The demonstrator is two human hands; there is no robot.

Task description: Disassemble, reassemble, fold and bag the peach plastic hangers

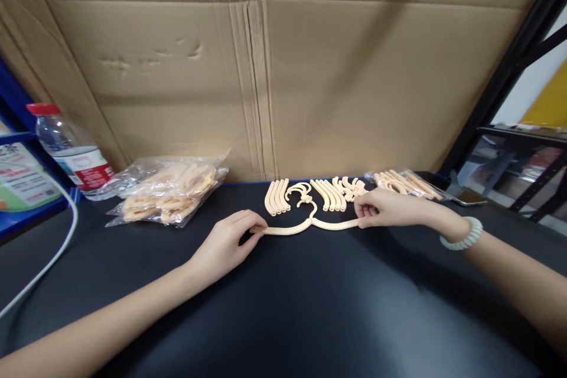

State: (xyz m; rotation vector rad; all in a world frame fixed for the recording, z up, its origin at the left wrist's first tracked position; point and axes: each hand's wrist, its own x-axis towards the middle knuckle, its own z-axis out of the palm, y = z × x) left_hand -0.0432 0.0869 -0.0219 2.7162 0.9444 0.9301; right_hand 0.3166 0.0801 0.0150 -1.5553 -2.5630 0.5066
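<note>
Between hands, curved (smooth plastic) hanger (305,226)

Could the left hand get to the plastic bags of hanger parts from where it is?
Probably yes. The left hand pinches the hanger; the bags lie just beyond, with bare black table between them.

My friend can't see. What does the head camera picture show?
Two bare hands, left hand and right hand, pinch the ends of a cream plastic hanger flat on a black table. Behind lie loose hanger pieces, bagged pieces and a water bottle.
</note>
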